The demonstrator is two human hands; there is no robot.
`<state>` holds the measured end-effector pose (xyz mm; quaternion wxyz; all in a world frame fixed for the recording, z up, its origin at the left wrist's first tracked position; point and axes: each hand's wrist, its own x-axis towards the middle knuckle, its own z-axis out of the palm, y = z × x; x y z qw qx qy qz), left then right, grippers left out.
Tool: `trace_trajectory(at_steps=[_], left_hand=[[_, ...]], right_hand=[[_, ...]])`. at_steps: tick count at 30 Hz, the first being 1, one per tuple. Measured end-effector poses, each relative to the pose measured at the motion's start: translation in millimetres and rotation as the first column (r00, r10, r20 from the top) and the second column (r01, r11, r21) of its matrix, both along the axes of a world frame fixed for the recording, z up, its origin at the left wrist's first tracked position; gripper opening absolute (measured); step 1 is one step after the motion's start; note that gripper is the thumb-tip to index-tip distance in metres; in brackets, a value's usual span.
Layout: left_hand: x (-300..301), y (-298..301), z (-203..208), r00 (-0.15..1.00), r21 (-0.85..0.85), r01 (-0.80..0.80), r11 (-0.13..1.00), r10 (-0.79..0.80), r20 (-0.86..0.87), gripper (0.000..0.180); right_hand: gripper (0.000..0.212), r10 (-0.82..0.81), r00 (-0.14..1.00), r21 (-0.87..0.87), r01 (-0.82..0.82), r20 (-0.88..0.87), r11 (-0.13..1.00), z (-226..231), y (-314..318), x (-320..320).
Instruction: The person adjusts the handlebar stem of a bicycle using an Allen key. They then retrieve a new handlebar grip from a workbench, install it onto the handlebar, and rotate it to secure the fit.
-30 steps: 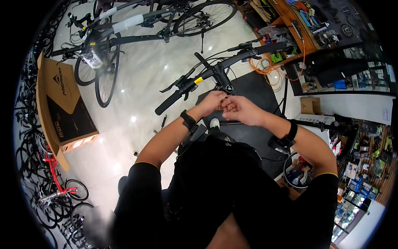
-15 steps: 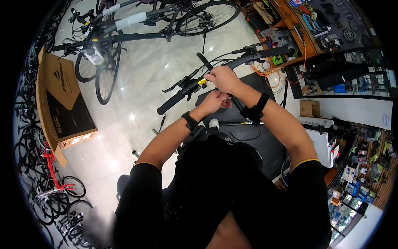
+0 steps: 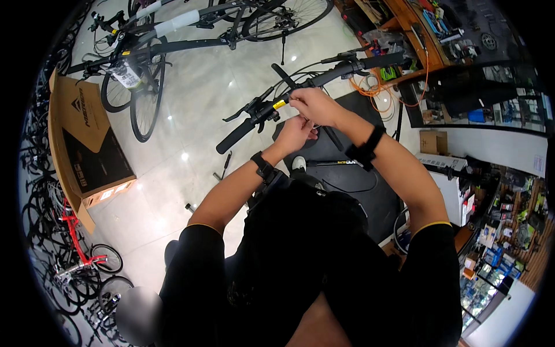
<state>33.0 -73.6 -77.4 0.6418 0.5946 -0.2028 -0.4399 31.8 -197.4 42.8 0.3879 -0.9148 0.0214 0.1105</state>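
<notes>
A black bicycle handlebar (image 3: pixel 330 75) lies crosswise in front of me, with brake levers, cables and a yellow label (image 3: pixel 280 104) left of its middle. My right hand (image 3: pixel 315 107) is closed at the near side of the bar's centre, fingertips curled together. Just below it, my left hand (image 3: pixel 293 137) is closed too, its fingers pinched near the right hand's underside. What either hand pinches is hidden or too small to name. A dark tube (image 3: pixel 333 139) shows beneath the right forearm.
Another bicycle (image 3: pixel 191 49) stands at the far left, near an open cardboard box (image 3: pixel 92 115). A black mat (image 3: pixel 378 202) lies below, with a thin black cable (image 3: pixel 352 189). A wooden workbench (image 3: pixel 399 29) with tools and an orange hose (image 3: pixel 370 88) are at far right.
Both hands have shifted slightly left and remain close together. The handlebar also sits a little farther left in view. The thin cable on the mat shows more of its length.
</notes>
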Motion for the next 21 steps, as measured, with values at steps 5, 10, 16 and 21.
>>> trace_trajectory(at_steps=[5, 10, 16, 21], left_hand=[[3.4, 4.0, 22.9, 0.990, 0.132, 0.038, 0.990, -0.056, 0.132, 0.029], [6.1, 3.8, 15.3, 0.974, 0.040, 0.042, 0.998, -0.032, -0.222, 0.027], [15.5, 7.8, 3.0, 0.964, -0.040, 0.100, 0.994, -0.107, -0.242, 0.027], [25.8, 17.5, 23.1, 0.901, -0.027, 0.149, 0.989, -0.147, -0.408, 0.032]], right_hand=[[0.020, -0.050, 0.996, 0.123, 0.059, -0.076, 0.991, -0.8, -1.6, -2.5], [0.020, -0.073, 0.995, 0.078, 0.078, -0.068, 0.994, -3.5, 6.9, -2.5], [0.024, -0.075, 0.995, -0.033, 0.077, 0.069, 0.996, -12.1, 14.1, -0.8], [0.027, 0.022, 0.991, -0.147, -0.002, 0.134, 0.989, -24.1, 6.9, 10.0]])
